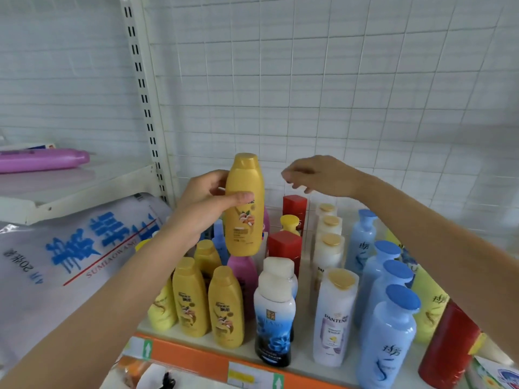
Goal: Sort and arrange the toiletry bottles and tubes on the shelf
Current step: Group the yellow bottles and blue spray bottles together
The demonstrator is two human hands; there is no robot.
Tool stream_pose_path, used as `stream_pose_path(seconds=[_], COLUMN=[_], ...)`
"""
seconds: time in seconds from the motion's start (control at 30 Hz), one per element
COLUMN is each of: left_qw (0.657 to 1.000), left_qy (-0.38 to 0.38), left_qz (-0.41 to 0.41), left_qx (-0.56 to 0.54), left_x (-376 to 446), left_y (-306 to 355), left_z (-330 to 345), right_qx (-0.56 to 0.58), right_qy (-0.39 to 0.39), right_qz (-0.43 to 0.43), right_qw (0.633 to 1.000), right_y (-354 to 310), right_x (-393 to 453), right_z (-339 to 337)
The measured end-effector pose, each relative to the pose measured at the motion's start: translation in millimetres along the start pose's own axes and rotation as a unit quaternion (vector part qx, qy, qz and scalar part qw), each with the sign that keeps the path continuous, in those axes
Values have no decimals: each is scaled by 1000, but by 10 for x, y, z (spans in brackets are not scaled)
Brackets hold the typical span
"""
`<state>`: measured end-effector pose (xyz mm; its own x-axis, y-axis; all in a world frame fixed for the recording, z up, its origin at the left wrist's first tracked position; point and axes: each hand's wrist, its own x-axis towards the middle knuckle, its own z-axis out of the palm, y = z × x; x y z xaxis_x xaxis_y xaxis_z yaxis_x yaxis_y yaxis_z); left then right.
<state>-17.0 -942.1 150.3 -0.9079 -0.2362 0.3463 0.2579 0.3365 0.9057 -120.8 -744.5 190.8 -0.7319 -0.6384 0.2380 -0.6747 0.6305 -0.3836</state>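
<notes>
Gripping the yellow bottle (pixel 245 204) with the left hand (pixel 206 207): thumb laid across the front label, other fingers curled round the back, a firm hold at the upper half of the body. Held upright and lifted in the air above the shelf (pixel 302 369), over the left rear part of it, with a mustard-coloured cap on top and a picture of nuts on the label. Reaching in from the lower left, forearm bare, wrist a little bent. Hovering at the same height, just beside the bottle on the right, the right hand (pixel 314 175): fingers loosely bent and pointing left, holding nothing, touching nothing, a little blurred. Coming from the right edge, the right forearm, stretched over the rows of blue bottles (pixel 386 336). Standing near the front edge on the left, three more bottles of the same yellow kind (pixel 224 307), close together. Next to them toward the middle, a white and blue bottle (pixel 273 318) and a white Pantene bottle (pixel 334 318), and behind these a red box (pixel 285 247). Lying on a higher shelf at the far left, a purple bottle (pixel 42 160), and below it a large plastic bag with blue characters (pixel 70 248).
</notes>
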Motion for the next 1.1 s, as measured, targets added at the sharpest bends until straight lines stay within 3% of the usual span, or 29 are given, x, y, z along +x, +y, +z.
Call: stream_pose_path(seconds=[0.1, 0.33, 0.53, 0.7, 0.97, 1.1], left_qw=[1000, 998, 996, 996, 995, 995], left_qy=[-2, -11, 21, 47, -81, -63], left_qz=[19, 57, 79, 53, 11, 2], left_qx=[9, 23, 43, 47, 64, 81], left_x=[-5, -128, -272, -411, -567, -573], left_y=[31, -27, -175, -454, -589, -692], left_z=[-52, -319, -743, -1020, -1018, -965], right_qx=[114, 8, 79, 112, 86, 84], right_qy=[25, 36, 83, 51, -9, -74], right_qz=[-65, -128, -143, -128, -114, -119], right_qw=[991, 991, 983, 984, 990, 987], right_y=[-500, -949, -1149, -1263, -1341, -1386], right_x=[18, 134, 173, 201, 156, 218], right_z=[-35, 192, 307, 477, 958, 986])
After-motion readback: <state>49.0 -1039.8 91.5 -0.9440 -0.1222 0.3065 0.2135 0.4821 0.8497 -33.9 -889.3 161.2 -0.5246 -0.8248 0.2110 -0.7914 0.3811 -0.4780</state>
